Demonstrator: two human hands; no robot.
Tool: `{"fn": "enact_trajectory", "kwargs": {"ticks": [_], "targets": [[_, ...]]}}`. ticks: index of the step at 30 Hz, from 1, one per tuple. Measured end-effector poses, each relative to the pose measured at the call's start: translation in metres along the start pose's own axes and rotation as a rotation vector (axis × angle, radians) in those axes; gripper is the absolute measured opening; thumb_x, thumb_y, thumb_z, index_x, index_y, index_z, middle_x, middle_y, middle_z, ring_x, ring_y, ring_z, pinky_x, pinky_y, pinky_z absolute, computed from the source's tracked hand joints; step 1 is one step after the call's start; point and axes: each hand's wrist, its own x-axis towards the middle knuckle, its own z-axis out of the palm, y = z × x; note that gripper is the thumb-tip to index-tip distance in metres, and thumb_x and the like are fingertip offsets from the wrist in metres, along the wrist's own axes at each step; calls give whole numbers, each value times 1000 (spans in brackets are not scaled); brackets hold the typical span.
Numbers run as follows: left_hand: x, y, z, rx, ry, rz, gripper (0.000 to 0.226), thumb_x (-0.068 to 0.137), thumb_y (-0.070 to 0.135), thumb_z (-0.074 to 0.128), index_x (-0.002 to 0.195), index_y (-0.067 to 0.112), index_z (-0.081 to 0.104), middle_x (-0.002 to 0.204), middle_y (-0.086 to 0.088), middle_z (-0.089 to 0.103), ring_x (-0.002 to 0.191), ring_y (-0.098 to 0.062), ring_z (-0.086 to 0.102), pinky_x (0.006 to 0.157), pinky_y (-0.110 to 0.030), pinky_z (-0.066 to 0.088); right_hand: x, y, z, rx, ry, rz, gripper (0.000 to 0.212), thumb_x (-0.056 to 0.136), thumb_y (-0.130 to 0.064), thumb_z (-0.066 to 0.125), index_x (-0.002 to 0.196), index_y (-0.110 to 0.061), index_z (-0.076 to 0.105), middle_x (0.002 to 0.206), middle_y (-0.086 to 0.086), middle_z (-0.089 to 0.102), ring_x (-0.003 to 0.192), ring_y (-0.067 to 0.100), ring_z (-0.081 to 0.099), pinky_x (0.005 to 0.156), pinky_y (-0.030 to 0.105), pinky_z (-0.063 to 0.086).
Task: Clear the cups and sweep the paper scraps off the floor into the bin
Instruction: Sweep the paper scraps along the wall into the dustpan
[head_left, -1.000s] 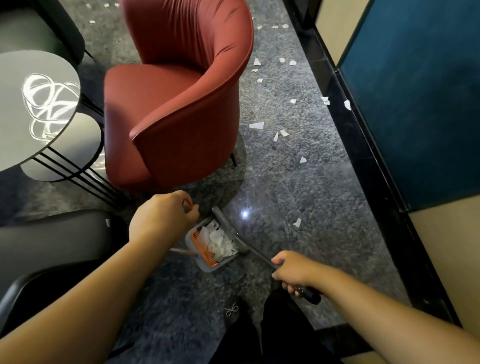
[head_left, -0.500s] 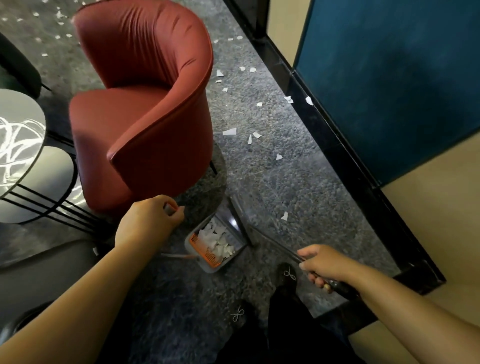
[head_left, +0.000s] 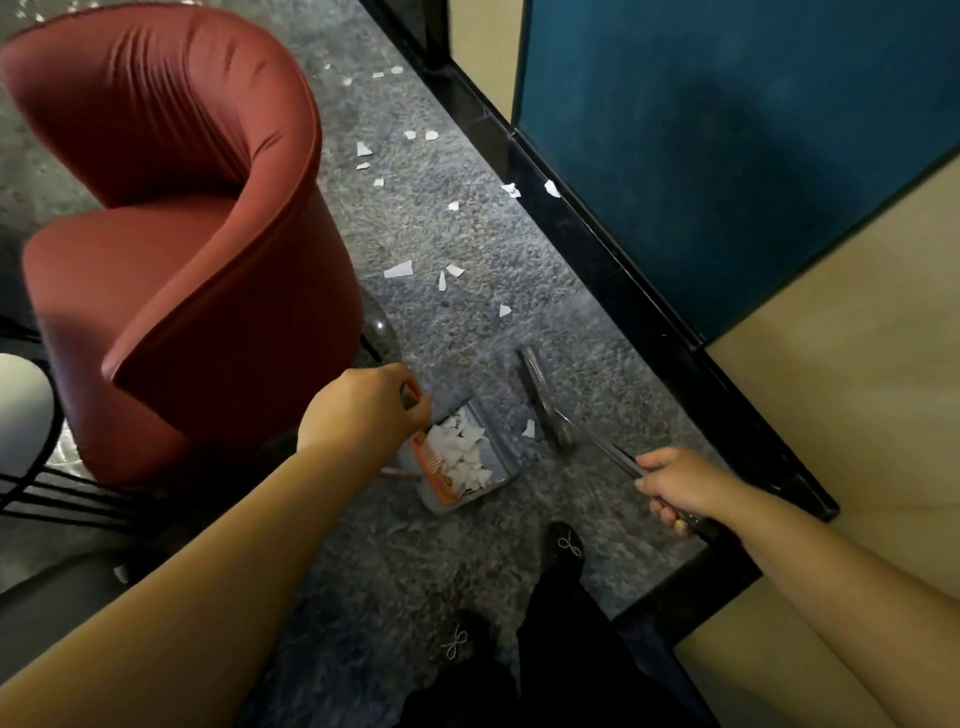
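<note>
Head view: your left hand (head_left: 363, 410) grips the dustpan (head_left: 467, 457) handle, your right hand (head_left: 680, 483) clamps the broom (head_left: 545, 405) handle, and the nearest paper scrap (head_left: 529, 429) lies between brush head and pan mouth, nearer your right, broom's long axis running up-left.
</note>
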Motion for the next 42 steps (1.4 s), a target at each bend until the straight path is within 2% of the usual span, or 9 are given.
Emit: {"fn": "enact_trajectory", "kwargs": {"ticks": [5, 11, 16, 20, 23, 27, 30, 35, 42], "targets": [[38, 41, 3, 62, -43, 37, 22, 95, 44, 55, 98, 24, 65, 78, 0, 65, 73, -23, 62, 57, -31, 50, 28, -11, -28, -88, 20, 10, 48, 95, -6, 52, 141, -10, 39, 63, 12, 55, 44, 17, 47, 35, 21, 36], [70, 70, 4, 122, -75, 38, 24, 97, 45, 52, 98, 24, 63, 80, -1, 65, 70, -22, 61, 52, -30, 46, 65, -21, -34, -302, -8, 39, 52, 91, -11, 49, 141, -14, 39, 53, 4, 64, 58, 21, 62, 56, 28, 48], [80, 76, 2, 150, -67, 2, 25, 96, 47, 53, 100, 25, 64, 82, 0, 66, 71, -21, 62, 54, -28, 46, 70, -34, -19, -406, -95, -2, 44, 92, -6, 46, 136, -8, 43, 64, 5, 62, 53, 13, 57, 49, 20, 41], [84, 83, 4, 170, -74, -14, 25, 97, 47, 52, 103, 27, 63, 79, 2, 66, 63, -17, 57, 47, -25, 41, 68, -42, -8, -455, -178, -24, 47, 89, -3, 49, 135, -10, 44, 82, 7, 64, 63, 16, 63, 57, 26, 50], [82, 83, 4, 180, -58, -20, 25, 96, 48, 52, 103, 27, 63, 74, 4, 62, 59, -16, 52, 45, -24, 37, 65, -46, -5, -431, -242, -48, 50, 92, -8, 48, 141, -13, 38, 70, 6, 62, 54, 13, 57, 49, 23, 45], [70, 78, 2, 148, -60, -26, 23, 95, 49, 54, 100, 29, 63, 79, 3, 65, 68, -19, 60, 54, -28, 49, 52, -47, -1, -390, -308, -60, 47, 95, -12, 48, 140, -15, 36, 65, 5, 55, 46, 11, 50, 37, 19, 38], [54, 68, 6, 117, -26, -10, 22, 94, 48, 55, 97, 29, 65, 78, 3, 67, 69, -19, 62, 55, -29, 51, 40, -44, 9, -399, -301, -65, 42, 94, -12, 47, 136, -16, 40, 68, 6, 55, 48, 12, 50, 41, 22, 40], [14, 46, 9, 62, -7, -20, 21, 93, 49, 56, 98, 30, 66, 78, 8, 67, 66, -12, 60, 55, -26, 51, 18, -31, 28, -290, -304, -67, 52, 95, -10, 48, 144, -15, 30, 66, 10, 56, 48, 16, 51, 45, 25, 42], [-68, 14, 3, -69, 69, -134, 22, 92, 48, 60, 97, 27, 66, 78, 6, 68, 64, -12, 61, 57, -33, 55, -41, -16, 47, -264, -300, -84, 45, 97, -11, 47, 140, -16, 33, 66, 10, 51, 48, 15, 46, 39, 21, 37]]}}
